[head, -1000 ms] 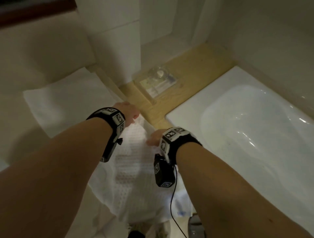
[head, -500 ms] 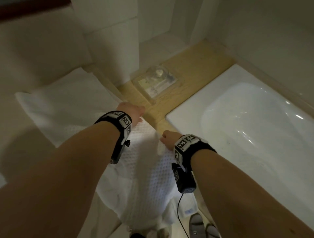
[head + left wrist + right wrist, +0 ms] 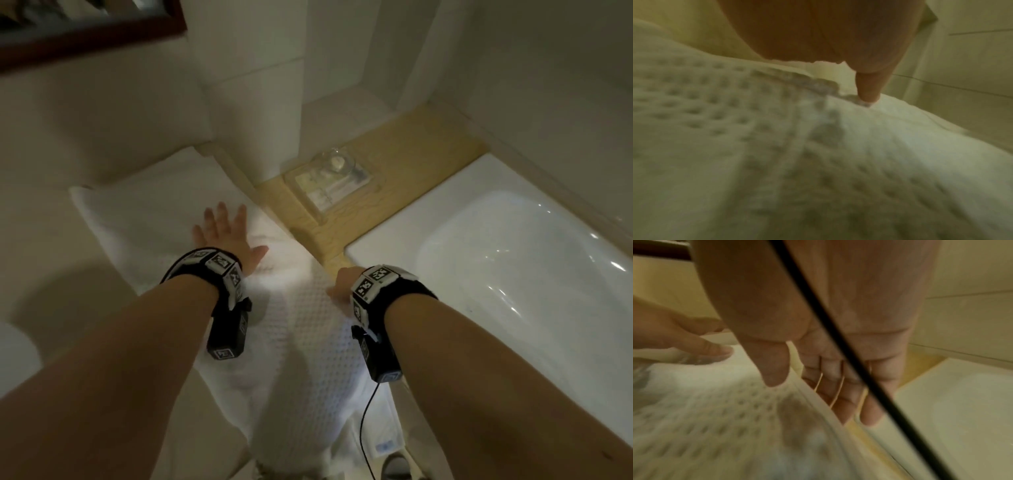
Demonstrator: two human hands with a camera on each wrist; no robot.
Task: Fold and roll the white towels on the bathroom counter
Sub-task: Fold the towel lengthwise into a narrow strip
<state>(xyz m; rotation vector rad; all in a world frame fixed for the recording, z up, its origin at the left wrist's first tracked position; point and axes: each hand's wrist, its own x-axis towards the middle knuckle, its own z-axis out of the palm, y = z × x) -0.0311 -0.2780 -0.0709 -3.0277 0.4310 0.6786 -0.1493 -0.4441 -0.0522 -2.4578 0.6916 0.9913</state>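
A white waffle-weave towel lies across the pale counter, and its near end hangs over the front edge. My left hand lies flat on the far part of the towel with its fingers spread. Its thumb touches the cloth. My right hand is at the towel's right edge. In the right wrist view my right hand has its thumb on top of the towel and its fingers under the hem, pinching it. My left hand also shows there at the left.
A clear tray of toiletries sits on a wooden ledge behind the towel. A white bathtub fills the right side. A dark mirror frame hangs at the top left. A black cable dangles from my right wrist.
My left hand has let go of the towel's far edge, opened, and slid forward and left to lie flat on the cloth. My right hand has stayed at the right edge.
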